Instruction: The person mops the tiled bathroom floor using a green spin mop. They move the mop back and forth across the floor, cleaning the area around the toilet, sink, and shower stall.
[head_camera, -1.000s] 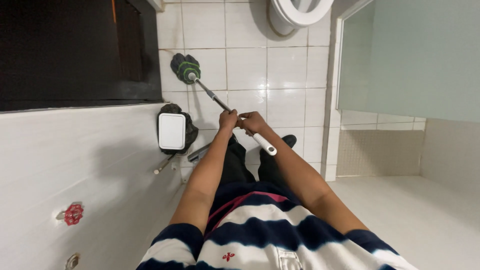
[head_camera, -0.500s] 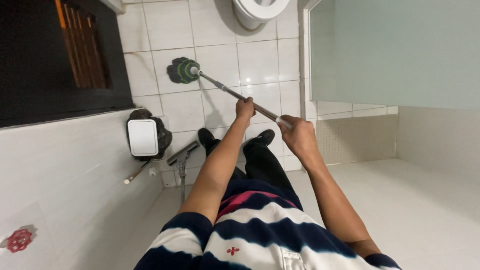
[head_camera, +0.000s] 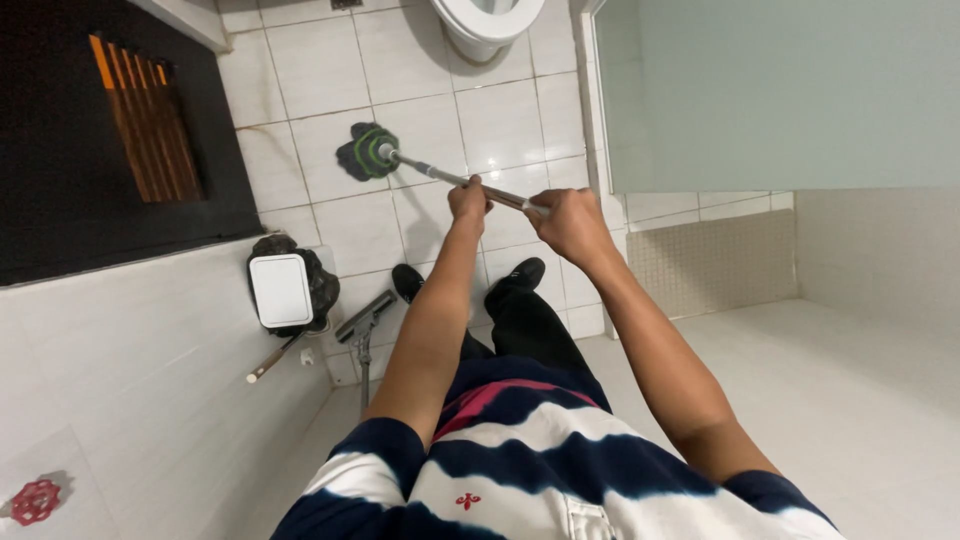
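Head view: left hand (head_camera: 468, 200) and right hand (head_camera: 568, 222) grip mop handle (head_camera: 455, 180) (toilet (head_camera: 485, 25) near, bare tiles around).

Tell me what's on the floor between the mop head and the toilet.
Nothing: in the head view only bare white floor tiles lie between the mop head and the toilet.

Left hand (head_camera: 468, 200): closed around the mop handle (head_camera: 455, 180)
Right hand (head_camera: 570, 222): grips the handle nearer its end
Mop head (head_camera: 366, 152): green, on the tiled floor (head_camera: 300, 60)
Toilet (head_camera: 487, 22): far, ahead
Bin (head_camera: 282, 290): left, near wall
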